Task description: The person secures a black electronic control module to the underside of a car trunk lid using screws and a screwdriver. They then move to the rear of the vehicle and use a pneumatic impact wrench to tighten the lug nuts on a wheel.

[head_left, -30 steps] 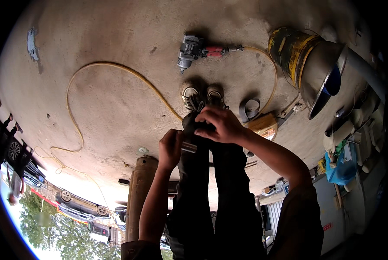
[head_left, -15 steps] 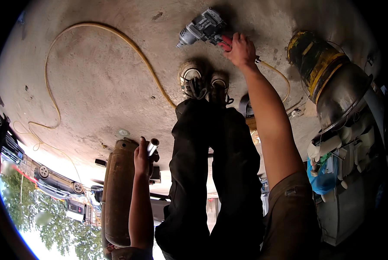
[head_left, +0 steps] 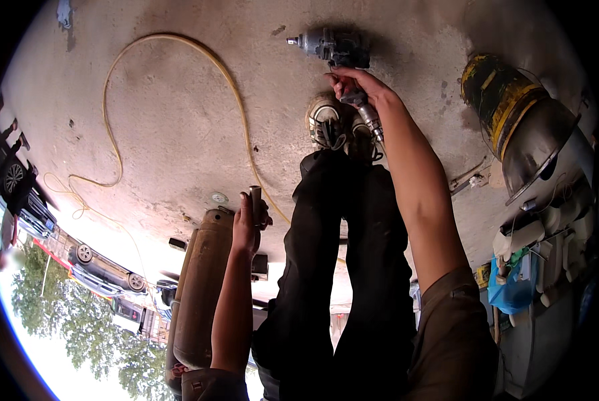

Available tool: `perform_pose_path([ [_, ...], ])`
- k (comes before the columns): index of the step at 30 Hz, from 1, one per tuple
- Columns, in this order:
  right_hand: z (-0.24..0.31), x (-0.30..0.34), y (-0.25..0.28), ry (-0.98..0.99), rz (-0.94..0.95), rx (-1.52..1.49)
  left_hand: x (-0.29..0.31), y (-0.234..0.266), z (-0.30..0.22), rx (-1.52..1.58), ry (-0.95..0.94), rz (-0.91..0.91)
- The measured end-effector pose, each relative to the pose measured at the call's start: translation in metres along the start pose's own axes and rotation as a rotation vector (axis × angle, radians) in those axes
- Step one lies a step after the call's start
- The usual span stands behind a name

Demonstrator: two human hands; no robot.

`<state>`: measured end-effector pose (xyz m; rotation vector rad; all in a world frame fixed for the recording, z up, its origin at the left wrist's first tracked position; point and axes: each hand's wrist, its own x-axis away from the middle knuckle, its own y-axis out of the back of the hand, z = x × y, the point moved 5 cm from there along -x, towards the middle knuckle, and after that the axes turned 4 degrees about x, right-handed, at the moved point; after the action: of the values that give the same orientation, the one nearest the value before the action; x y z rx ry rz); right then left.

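My right hand [head_left: 358, 88] is closed round the red grip of a grey impact wrench [head_left: 333, 47], just beyond my shoes. The wrench's bare drive end points left, and a metal air fitting [head_left: 372, 120] hangs from the bottom of its handle. My left hand [head_left: 247, 226] grips a long metal socket [head_left: 255, 198], whose upper end sticks up past the fingers. That hand is beside the top of a rusty brown gas cylinder [head_left: 204, 287]. The socket and the wrench are well apart.
A yellow air hose [head_left: 232, 80] loops over the concrete floor on the left. To the right lie a yellow-and-black drum [head_left: 497, 90] and a metal basin [head_left: 537, 147]. A blue plastic bag [head_left: 513, 287] is among clutter at lower right. Parked cars [head_left: 102, 267] stand at far left.
The impact wrench has swung so its nose points straight left rather than down-left, its handle now toward me. In my left hand the socket has tipped more upright; its open end no longer faces me.
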<state>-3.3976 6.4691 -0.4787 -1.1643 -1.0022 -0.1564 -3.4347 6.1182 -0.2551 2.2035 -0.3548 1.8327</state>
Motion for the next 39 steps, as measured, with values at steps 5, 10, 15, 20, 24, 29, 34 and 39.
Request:
perform_pose_path([
  [5, -0.023, 0.053, -0.021, -0.018, -0.618, 0.544, 0.023, -0.003, -0.025, -0.202, -0.027, 0.022],
  [10, -0.04, 0.206, -0.148, -0.062, -0.909, 1.225, 0.097, -0.02, -0.058, -0.158, -0.068, 0.066],
  [15, -0.061, 0.367, -0.292, -0.022, -0.803, 1.194, 0.193, -0.052, -0.105, -0.137, -0.182, 0.131],
  [20, -0.044, 0.518, -0.424, 0.51, -0.681, 1.04, 0.328, -0.093, -0.173, -0.238, -0.48, 0.387],
  [24, -0.022, 0.589, -0.517, 0.716, -0.553, 1.039, 0.441, -0.086, -0.224, -0.225, -0.709, 0.44],
  [29, -0.025, 0.685, -0.587, 0.786, -0.337, 0.707, 0.577, -0.085, -0.29, -0.241, -0.956, 0.53],
  [34, -0.034, 0.763, -0.642, 0.75, -0.092, 0.719, 0.684, -0.08, -0.313, -0.406, -1.196, 0.696],
  [39, -0.067, 0.782, -0.647, 0.833, -0.061, 0.787, 0.765, -0.087, -0.298, -0.484, -1.32, 0.804],
])
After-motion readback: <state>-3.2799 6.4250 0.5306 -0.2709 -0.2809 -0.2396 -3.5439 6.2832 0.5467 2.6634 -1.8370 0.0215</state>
